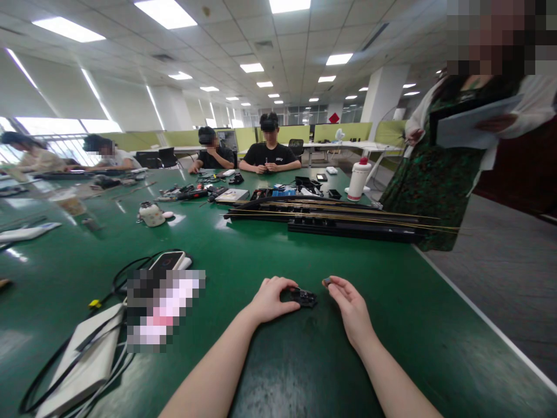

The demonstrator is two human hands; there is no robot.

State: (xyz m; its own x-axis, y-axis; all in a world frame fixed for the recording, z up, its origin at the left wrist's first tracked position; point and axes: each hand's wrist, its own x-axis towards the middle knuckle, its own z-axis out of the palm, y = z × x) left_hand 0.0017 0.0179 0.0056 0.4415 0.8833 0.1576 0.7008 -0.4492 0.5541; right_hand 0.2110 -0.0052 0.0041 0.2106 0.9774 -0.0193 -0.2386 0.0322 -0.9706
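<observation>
My left hand (274,301) grips the left end of a small black mechanical part (306,297) between thumb and fingers, low at the green tabletop (278,371). Its exact kind is too small to make out. To the right of that part, my right hand (350,305) pinches a tiny greyish piece (326,281) between thumb and fingertips. A short gap separates this piece from the black part.
Long black rails (348,226) with thin brass-coloured rods lie across the table ahead. A white bottle (359,181), a small jar (151,214), a white power bank (82,360) and cables are around. Several people sit opposite; one person stands at the right holding papers (474,128).
</observation>
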